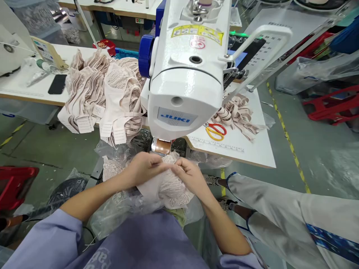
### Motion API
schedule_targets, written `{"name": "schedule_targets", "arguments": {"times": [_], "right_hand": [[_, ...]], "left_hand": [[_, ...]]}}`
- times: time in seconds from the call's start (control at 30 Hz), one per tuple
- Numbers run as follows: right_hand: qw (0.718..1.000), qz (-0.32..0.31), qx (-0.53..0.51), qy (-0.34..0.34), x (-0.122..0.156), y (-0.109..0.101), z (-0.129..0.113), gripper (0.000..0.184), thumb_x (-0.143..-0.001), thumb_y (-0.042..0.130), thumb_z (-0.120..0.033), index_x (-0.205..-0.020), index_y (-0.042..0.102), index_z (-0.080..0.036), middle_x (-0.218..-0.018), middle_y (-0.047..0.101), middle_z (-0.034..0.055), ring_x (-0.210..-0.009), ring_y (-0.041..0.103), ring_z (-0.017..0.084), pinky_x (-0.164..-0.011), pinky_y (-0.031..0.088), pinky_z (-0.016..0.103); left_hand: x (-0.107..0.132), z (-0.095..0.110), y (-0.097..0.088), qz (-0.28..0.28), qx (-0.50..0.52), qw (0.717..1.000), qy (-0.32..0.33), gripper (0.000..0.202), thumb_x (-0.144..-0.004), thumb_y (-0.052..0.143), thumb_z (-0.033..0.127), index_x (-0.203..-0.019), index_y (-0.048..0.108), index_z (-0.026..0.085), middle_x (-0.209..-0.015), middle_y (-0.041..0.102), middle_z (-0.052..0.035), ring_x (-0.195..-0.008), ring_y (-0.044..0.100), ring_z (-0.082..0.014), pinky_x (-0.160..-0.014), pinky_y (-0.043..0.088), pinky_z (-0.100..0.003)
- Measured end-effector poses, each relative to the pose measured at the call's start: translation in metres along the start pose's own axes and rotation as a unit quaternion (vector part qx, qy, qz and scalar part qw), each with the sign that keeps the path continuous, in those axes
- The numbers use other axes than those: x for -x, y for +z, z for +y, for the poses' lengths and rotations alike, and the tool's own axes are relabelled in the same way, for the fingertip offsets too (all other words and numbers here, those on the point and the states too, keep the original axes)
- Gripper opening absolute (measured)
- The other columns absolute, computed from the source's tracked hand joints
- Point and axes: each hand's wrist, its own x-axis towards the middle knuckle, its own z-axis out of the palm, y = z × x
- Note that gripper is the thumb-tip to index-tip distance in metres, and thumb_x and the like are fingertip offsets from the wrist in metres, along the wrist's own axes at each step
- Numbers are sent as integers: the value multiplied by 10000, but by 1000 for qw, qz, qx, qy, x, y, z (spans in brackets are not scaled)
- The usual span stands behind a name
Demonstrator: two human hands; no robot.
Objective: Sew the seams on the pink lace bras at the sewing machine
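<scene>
A beige lace bra (175, 186) lies across my lap in front of the white sewing machine (185, 97). My left hand (147, 168) is closed on the bra's upper edge, its fingers stretching toward the right hand. With thumb and forefinger pinched together, my right hand (189, 173) grips the same edge close by. Both hands are just below the machine's needle area, whose needle is hidden by the machine head. Clear plastic sheeting (123, 209) lies beneath the bra.
Stacked beige bras (120, 97) hang over the table edge at left, near a black phone (57, 84). Right of the machine lie scissors (215, 131) and a heap of beige straps (238, 114). A person's legs in pale trousers (280, 201) stand close at right.
</scene>
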Motion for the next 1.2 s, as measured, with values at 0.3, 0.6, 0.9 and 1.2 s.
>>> {"name": "schedule_targets", "arguments": {"times": [0.3, 0.6, 0.9, 1.2], "right_hand": [[997, 28, -65, 22, -61, -7, -2, 464, -818, 662, -616, -664, 511, -205, -616, 478, -32, -612, 435, 129, -577, 347, 251], [996, 14, -75, 40, -73, -16, -12, 413, -744, 739, -586, -697, 576, -210, -648, 550, -13, -665, 517, 165, -622, 390, 270], [997, 58, -53, 16, -71, -5, 29, 696, -709, 656, -798, -1073, 615, -206, -984, 689, 85, -1009, 633, 274, -873, 508, 358], [963, -182, -176, 91, -11, 16, 87, 682, -713, 770, -651, -1229, 651, -221, -1177, 716, 110, -1149, 643, 313, -1085, 446, 494]], "left_hand": [[-35, -13, -26, 150, 40, 981, -115, 213, -823, 636, 269, -691, 485, 195, -502, 322, 86, -476, 295, -84, -483, 230, -230], [-42, -27, -26, 163, -7, 985, -58, 121, -814, 557, 204, -728, 472, 198, -560, 373, 68, -548, 347, -99, -557, 295, -233], [-40, -27, -28, 160, -3, 985, -70, 111, -791, 554, 200, -711, 477, 200, -510, 376, 74, -499, 342, -93, -528, 268, -237], [-36, -24, -38, 164, 3, 983, -82, 203, -790, 582, 187, -681, 414, 213, -462, 282, 84, -448, 267, -88, -486, 183, -255]]}}
